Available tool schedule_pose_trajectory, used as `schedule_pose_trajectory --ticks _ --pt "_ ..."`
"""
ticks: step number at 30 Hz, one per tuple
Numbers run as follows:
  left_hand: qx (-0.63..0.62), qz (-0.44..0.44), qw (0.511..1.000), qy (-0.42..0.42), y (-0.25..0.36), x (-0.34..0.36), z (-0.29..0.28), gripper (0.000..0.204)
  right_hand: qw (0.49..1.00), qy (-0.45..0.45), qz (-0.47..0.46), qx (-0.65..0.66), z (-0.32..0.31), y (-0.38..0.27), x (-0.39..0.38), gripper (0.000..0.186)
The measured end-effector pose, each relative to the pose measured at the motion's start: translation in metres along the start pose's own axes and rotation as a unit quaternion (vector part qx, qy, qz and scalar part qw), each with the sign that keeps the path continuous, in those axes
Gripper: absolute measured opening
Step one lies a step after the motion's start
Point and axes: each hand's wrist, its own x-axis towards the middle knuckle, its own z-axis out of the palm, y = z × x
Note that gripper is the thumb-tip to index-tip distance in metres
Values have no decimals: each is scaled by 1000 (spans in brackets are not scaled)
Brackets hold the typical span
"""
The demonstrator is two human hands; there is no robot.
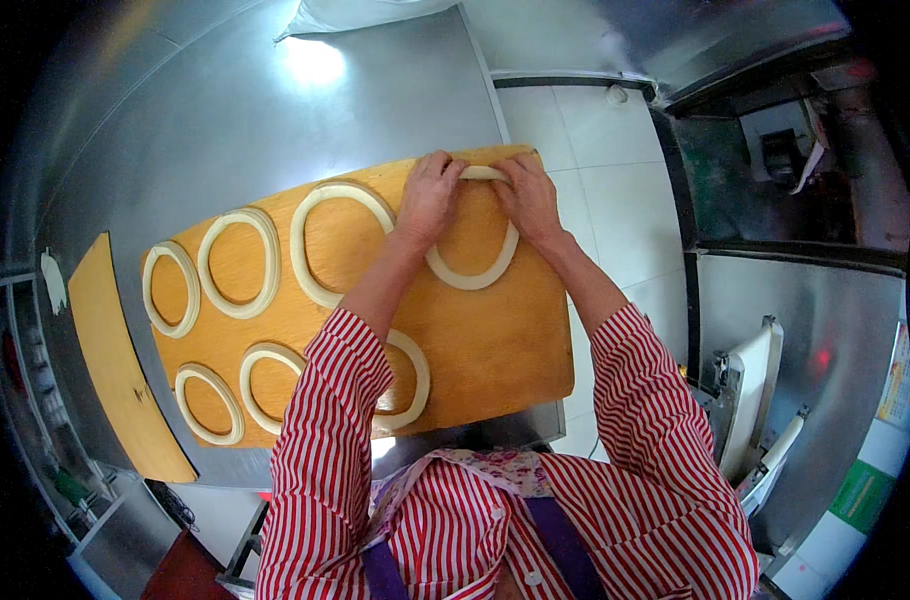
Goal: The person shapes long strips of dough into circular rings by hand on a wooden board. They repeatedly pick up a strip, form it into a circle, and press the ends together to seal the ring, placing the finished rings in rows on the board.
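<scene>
Both my hands are at the far right part of a wooden board (503, 350). Between them lies a ring of pale dough (472, 282), its near arc resting on the wood. My left hand (431, 198) has its fingers closed round the ring's far left side. On the far right side, my right hand (531, 203) pinches the same ring. A short stretch of dough shows between the two hands. Left of my left hand sits another dough ring (298, 250). Several more rings lie on the board, and my left sleeve hides parts of those in the near row.
A grey metal table (205, 140) carries the board. A narrower wooden plank (120, 370) lies on the left. At the far edge is a white bag (360, 12). Pale floor tiles (620, 200) show to the right, beyond which stand white folded panels (753, 385).
</scene>
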Motion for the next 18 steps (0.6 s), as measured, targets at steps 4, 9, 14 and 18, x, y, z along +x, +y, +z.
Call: schedule_pose_trajectory --ticks 4,9,14,18 --pt "35 18 999 20 7 13 -14 36 999 27 -40 14 8 -5 10 30" --pt "46 59 997 -13 3 22 -20 32 999 35 -18 36 4 -9 12 32" --pt "14 59 998 1 0 22 -14 29 994 -5 98 47 -16 0 -15 31" --pt "14 58 998 -15 -5 23 -15 33 988 -24 147 50 -24 -4 -25 36"
